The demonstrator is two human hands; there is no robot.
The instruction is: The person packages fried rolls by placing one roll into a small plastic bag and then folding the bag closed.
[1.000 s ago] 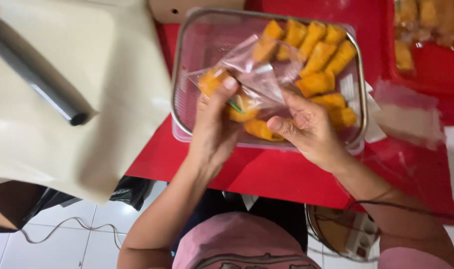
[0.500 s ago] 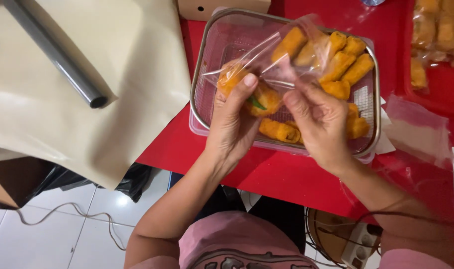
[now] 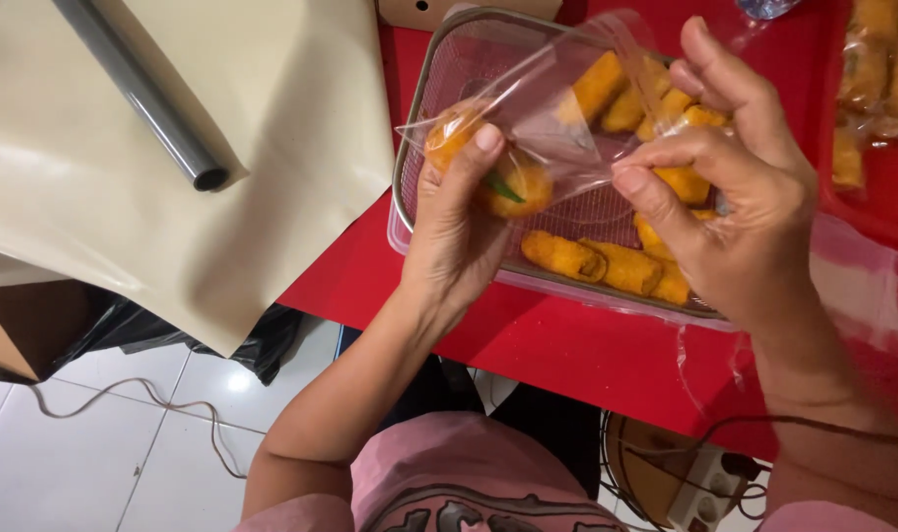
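In the head view, the left hand is closed around a clear plastic bag, thumb pressed on its front, gripping through the film two round orange fried snacks with a green chilli between them. The right hand pinches the other side of the bag between thumb and forefinger, the remaining fingers raised and loosely spread. The bag is held just above a clear rectangular tray with a mesh liner, which sits on a red table and holds golden breaded rolls along its near and far sides. At the upper right lie more filled clear packets of the same orange food, seemingly sealed, though the edge of the frame cuts them off. To the left, a beige sheet drapes over the table edge with a dark grey tube lying on it. Below, a white tiled floor carries a thin cable.
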